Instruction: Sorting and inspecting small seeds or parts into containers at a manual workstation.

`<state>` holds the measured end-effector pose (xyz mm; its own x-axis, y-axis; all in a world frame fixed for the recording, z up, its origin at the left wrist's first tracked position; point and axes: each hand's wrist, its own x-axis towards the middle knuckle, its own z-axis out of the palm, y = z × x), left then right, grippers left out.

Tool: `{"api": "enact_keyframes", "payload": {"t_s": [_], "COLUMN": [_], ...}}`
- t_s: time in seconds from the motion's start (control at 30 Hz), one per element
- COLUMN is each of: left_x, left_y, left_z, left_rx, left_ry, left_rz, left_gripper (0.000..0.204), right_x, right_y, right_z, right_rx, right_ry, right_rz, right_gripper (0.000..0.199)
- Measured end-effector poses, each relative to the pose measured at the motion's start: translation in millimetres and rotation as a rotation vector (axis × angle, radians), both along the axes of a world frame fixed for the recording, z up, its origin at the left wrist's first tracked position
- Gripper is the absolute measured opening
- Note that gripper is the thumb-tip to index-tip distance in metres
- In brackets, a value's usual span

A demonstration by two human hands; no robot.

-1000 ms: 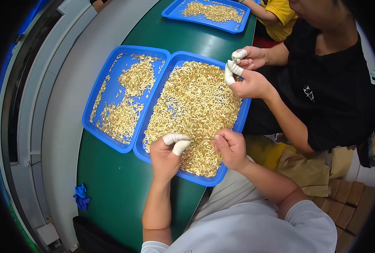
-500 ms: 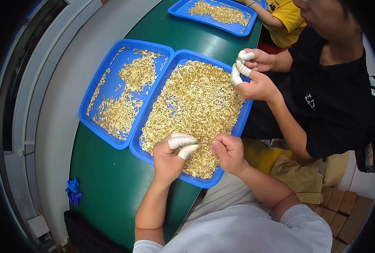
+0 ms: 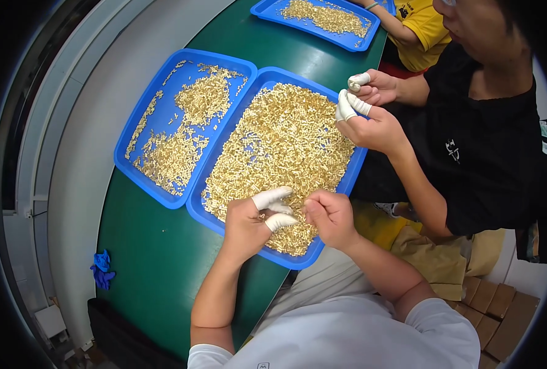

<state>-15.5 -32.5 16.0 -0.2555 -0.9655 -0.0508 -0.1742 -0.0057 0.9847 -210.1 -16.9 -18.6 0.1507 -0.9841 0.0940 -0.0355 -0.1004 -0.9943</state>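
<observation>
Over the near end of a blue tray (image 3: 198,208) heaped with small gold-coloured metal pieces (image 3: 286,141), my two hands are close together. White finger covers are on my left hand (image 3: 252,220); its thumb and covered forefinger stand apart, with no piece visible between them. My bare right hand (image 3: 330,218) is just to the right, closed in a pinch. What it holds is too small to make out now. The pieces look like short tubes.
Left of it sits a second blue tray (image 3: 121,144) with looser piles of gold pieces. A third tray (image 3: 323,32) is at the far end of the green table (image 3: 144,258). On my right a co-worker's hands (image 3: 375,123) reach to the tray. Crumpled blue gloves (image 3: 103,269) lie left.
My left thumb and forefinger have spread apart from their pinch. A thin dark rod that showed between my hands is no longer visible. The view has shifted slightly.
</observation>
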Motion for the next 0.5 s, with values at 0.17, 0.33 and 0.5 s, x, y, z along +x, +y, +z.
{"api": "enact_keyframes", "payload": {"t_s": [0.17,0.33,0.5], "left_x": [12,4,2], "left_y": [-2,-2,-3], "left_z": [-11,-2,6], "left_rx": [-0.09,-0.213,-0.251], "left_ry": [0.146,0.01,-0.185], "left_rz": [0.087,0.072,0.055], "left_gripper": [0.021,0.016,0.014], "right_x": [-2,-1,-4], "right_y": [0,0,-1], "right_z": [-5,-4,-9], "right_rx": [-0.01,-0.118,-0.223], "right_ry": [-0.018,0.072,0.164], "right_rz": [-0.001,0.014,0.003], "right_gripper": [0.025,0.025,0.02]}}
